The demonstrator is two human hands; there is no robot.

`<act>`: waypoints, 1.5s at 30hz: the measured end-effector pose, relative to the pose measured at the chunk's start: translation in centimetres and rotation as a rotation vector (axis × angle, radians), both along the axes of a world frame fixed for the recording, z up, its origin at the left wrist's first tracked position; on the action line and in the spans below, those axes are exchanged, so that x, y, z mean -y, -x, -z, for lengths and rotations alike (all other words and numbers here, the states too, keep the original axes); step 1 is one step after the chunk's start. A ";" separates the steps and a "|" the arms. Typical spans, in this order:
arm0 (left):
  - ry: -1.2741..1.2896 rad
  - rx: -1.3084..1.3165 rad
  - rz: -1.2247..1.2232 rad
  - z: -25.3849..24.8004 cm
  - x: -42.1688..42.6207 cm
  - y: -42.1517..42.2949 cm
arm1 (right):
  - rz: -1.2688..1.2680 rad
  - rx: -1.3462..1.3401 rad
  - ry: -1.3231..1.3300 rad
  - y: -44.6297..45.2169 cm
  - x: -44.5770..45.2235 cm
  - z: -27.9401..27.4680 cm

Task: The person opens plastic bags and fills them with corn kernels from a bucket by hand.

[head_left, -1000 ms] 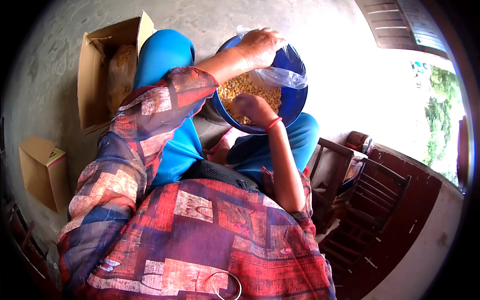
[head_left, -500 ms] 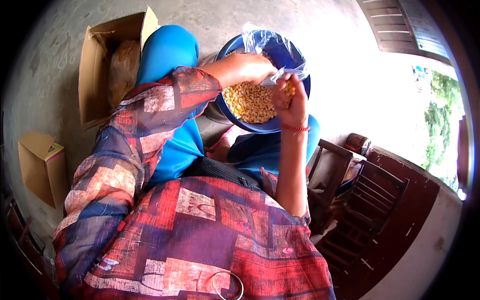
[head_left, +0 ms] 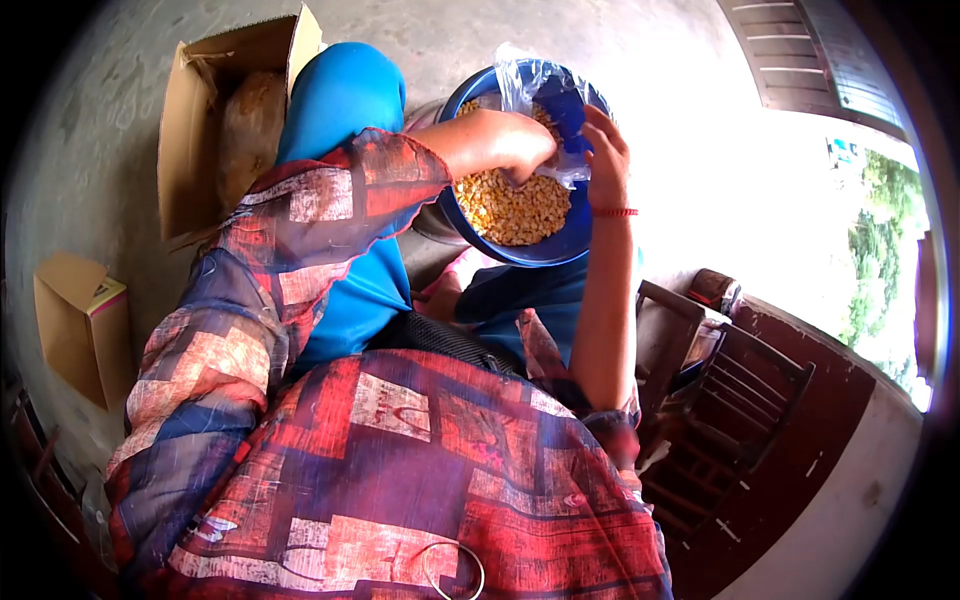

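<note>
A blue tub [head_left: 575, 238] holds a heap of yellow, kernel-like pieces [head_left: 515, 210]. A clear plastic bag [head_left: 515, 85] stands partly inside it, at the far side. Over the tub, my left hand [head_left: 522, 145] is closed on the bag's edge, its fingertips partly hidden behind the back of the hand. Just past the tub's right rim, my right hand [head_left: 607, 155] is raised beside the bag with loosely bent fingers apart. I see nothing held in it. A red bracelet [head_left: 614, 212] circles that wrist.
An open cardboard box [head_left: 185, 150] with a filled plastic bag [head_left: 252, 130] inside stands left of my knee. A smaller carton [head_left: 85, 330] sits lower left. Dark wooden chairs [head_left: 745, 390] are at the right, below a bright doorway.
My right hand, which was cupped around some yellow pieces, has moved right and slightly up, and its fingers have loosened. My left hand has shifted slightly right with the bag.
</note>
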State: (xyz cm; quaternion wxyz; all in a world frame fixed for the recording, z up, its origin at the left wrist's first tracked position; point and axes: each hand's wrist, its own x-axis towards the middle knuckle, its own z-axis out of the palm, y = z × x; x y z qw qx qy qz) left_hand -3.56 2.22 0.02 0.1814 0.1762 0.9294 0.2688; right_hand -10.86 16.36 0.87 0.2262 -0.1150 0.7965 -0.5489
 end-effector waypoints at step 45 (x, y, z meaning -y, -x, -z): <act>-0.005 -0.282 -0.564 2.1 4.6 3.1 | -0.797 -0.047 -0.265 -7.9 -1.2 7.6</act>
